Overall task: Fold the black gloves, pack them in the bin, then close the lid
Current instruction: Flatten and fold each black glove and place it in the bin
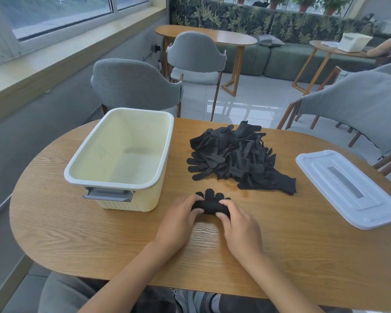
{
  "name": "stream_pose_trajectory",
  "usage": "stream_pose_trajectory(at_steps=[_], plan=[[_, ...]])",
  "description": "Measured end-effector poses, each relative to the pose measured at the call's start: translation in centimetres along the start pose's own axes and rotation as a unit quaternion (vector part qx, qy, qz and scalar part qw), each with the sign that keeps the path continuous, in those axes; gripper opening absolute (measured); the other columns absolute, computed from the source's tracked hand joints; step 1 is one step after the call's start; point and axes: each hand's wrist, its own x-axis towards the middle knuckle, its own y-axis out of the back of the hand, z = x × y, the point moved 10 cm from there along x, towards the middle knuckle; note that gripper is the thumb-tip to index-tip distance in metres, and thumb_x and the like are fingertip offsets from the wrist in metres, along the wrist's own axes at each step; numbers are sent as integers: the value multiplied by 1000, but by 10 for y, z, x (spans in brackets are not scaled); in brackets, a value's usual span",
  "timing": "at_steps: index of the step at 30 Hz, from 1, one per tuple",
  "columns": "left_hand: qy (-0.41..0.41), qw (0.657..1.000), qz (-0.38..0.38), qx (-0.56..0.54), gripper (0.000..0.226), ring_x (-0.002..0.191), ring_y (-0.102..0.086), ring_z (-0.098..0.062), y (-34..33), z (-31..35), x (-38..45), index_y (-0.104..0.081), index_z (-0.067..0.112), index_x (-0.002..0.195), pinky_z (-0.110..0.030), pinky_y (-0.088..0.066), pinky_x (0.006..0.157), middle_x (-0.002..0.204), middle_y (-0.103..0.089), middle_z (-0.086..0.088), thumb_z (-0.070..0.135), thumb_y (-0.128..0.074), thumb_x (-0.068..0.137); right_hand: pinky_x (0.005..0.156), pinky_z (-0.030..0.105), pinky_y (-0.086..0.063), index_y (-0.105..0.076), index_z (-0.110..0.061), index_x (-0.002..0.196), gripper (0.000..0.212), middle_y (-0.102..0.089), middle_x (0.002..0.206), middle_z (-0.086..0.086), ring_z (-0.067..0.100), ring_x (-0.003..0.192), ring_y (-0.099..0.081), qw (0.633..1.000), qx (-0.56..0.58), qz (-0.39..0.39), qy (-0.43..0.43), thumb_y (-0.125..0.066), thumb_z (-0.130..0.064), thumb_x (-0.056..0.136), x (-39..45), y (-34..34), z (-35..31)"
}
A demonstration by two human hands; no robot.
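A black glove (209,203) lies on the wooden table (99,240) in front of me, rolled up from its cuff end, with its fingertips pointing away from me. My left hand (181,219) grips the roll's left end and my right hand (239,224) grips its right end. Behind it sits a loose pile of black gloves (235,154). The cream bin (95,177) stands open and empty at the left. Its white lid (348,188) lies flat on the table at the right.
Grey chairs (133,86) stand around the table's far side and right. Further back are another wooden table, a patterned bench and a person's arm at a side table with a white bin (354,41).
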Motion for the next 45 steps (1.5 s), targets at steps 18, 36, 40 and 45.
stream_pose_trajectory(at_steps=[18, 36, 40, 45], plan=[[167, 973, -149, 60, 16, 81, -56, -16, -7, -15, 66, -61, 15, 97, -29, -42, 65, 97, -62, -3, 27, -70, 93, 60, 26, -52, -65, -25, 112, 22, -64, 94, -4, 17, 65, -71, 957, 44, -231, -169, -65, -38, 94, 70, -19, 23], [94, 942, -271, 175, 32, 109, -62, -28, -33, 7, 83, -63, 12, 127, -37, -53, 92, 120, -66, -9, 15, -66, 95, 79, 43, -62, -54, -22, 140, 49, -58, 135, 8, 29, 106, -62, 907, -20, -387, -164, -67, -10, 94, 81, -31, 4], [89, 939, -281, 179, 24, 101, -63, -30, -37, 6, 83, -65, 10, 119, -39, -54, 87, 111, -67, -10, 14, -65, 95, 79, 47, -61, -54, -18, 141, 51, -56, 134, 13, 36, 101, -66, 901, -104, -407, -111, -63, -2, 93, 84, -40, -5], [62, 933, -292, 202, 14, 91, -63, -29, -39, 12, 85, -64, 7, 109, -35, -49, 73, 99, -66, -11, 10, -63, 95, 91, 38, -57, -55, -9, 138, 52, -63, 124, 13, 29, 104, -65, 903, -150, -391, -93, -52, 8, 89, 90, -52, -5]])
